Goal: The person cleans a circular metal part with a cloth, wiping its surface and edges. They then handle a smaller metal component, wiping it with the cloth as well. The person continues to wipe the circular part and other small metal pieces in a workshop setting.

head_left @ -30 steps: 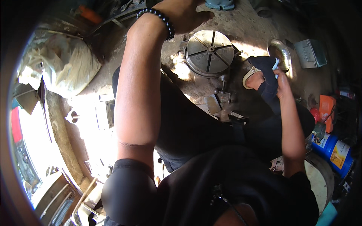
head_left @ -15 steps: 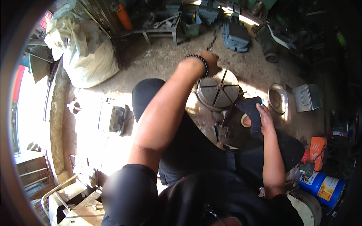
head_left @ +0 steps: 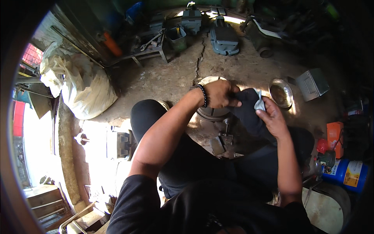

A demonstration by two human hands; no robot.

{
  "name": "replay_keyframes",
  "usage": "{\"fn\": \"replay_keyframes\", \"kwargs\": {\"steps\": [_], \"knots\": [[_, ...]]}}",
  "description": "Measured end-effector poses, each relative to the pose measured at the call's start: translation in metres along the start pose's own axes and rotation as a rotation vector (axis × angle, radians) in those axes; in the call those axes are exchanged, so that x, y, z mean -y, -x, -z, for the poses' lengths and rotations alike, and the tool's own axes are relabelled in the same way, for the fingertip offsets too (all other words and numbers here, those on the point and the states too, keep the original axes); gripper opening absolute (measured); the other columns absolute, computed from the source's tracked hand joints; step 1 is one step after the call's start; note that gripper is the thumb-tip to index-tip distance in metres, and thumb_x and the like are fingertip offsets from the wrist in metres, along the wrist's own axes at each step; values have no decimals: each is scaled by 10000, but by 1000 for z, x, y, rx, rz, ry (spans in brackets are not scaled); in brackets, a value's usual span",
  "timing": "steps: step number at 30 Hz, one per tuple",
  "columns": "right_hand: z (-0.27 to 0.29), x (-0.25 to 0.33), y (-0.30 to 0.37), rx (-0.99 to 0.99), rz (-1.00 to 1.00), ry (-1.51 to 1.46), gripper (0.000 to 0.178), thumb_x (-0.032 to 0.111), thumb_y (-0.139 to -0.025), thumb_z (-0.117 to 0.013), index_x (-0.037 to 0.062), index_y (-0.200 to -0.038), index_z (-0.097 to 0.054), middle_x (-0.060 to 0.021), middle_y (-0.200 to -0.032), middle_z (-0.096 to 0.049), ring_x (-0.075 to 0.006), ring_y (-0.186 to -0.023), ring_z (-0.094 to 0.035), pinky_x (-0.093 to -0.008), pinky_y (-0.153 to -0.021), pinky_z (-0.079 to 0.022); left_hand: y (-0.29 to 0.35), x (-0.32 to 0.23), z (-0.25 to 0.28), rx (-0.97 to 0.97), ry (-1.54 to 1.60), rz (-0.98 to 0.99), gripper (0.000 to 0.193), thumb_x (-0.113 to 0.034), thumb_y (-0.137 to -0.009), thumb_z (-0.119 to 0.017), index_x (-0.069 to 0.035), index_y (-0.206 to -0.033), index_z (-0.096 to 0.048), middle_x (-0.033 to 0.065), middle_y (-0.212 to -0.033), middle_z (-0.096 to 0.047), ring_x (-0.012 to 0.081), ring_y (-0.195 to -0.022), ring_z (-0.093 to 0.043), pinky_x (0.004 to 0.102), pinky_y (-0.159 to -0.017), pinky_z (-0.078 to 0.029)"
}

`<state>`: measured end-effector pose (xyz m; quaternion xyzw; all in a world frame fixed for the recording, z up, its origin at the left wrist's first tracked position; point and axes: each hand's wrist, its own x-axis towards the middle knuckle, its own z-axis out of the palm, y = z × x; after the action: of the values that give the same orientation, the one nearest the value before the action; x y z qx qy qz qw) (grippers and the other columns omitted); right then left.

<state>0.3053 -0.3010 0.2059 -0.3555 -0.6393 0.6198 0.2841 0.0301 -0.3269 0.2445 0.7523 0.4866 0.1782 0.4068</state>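
Note:
A dark cloth (head_left: pixel 248 115) hangs bunched between my hands, in front of a round slotted metal rotary table (head_left: pixel 208 113) on the floor. My left hand (head_left: pixel 221 94), with a black beaded bracelet at the wrist, is closed, its thumb and fingertips at the cloth's left edge. That hand and the cloth hide much of the rotary table. My right hand (head_left: pixel 275 120) grips the cloth's right side, its thumb pressed on a pale blue scrap (head_left: pixel 260 102) that sticks up there. A crank handle (head_left: pixel 226 124) shows below the table.
Right of the cloth lie a round metal bowl (head_left: pixel 281 93) and a grey metal box (head_left: pixel 313 85). A blue bucket (head_left: pixel 344 175) lies beside my right knee. At the far side are a tool bench (head_left: pixel 146 48) and a grey machine vise (head_left: pixel 224 39). A white sack (head_left: pixel 83 84) slumps at left.
My left hand has come down from beyond the rotary table to the dark cloth. The cloth has been raised and spread, and more of the pale blue scrap shows. My view has shifted.

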Motion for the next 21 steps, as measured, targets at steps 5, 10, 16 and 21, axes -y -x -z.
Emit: {"fn": "replay_keyframes", "kwargs": {"steps": [5,10,16,21], "knots": [[60,13,-11,-275,-30,182,299,101,-973,-602,7,-1255,-567,-59,-1084,-647,-127,-999,-610,-277,-870,-485,14,24,54,-371,-343,53,366,-351,-906,-686,-32,-1085,-712,166,-1036,-722,308,-958,-700,386,-857,-544],[92,-11,-17,-367,-183,80,336,242,-997,-590,44,-1269,-584,-35,-1073,-667,-102,-908,-626,-244,-829,-471,38,65,106,-907,-194,327,461,-433,-899,-684,-42,-1141,-702,187,-945,-730,256,-884,-724,371,-799,-545],[72,-23,-33,-168,-132,269,356,202,-1006,-576,38,-1321,-560,-26,-1084,-661,-92,-917,-604,-245,-845,-464,49,58,102,-1068,29,337,291,-212,-961,-624,73,-985,-681,49,-754,-677,82,-683,-578,292,-621,-480],[70,-44,-38,-104,-143,334,362,157,-979,-624,40,-1314,-557,-65,-1078,-632,-125,-960,-612,-281,-887,-481,43,52,98,-1056,-129,321,296,-211,-961,-610,79,-984,-669,114,-761,-700,136,-678,-613,333,-635,-497]]}}
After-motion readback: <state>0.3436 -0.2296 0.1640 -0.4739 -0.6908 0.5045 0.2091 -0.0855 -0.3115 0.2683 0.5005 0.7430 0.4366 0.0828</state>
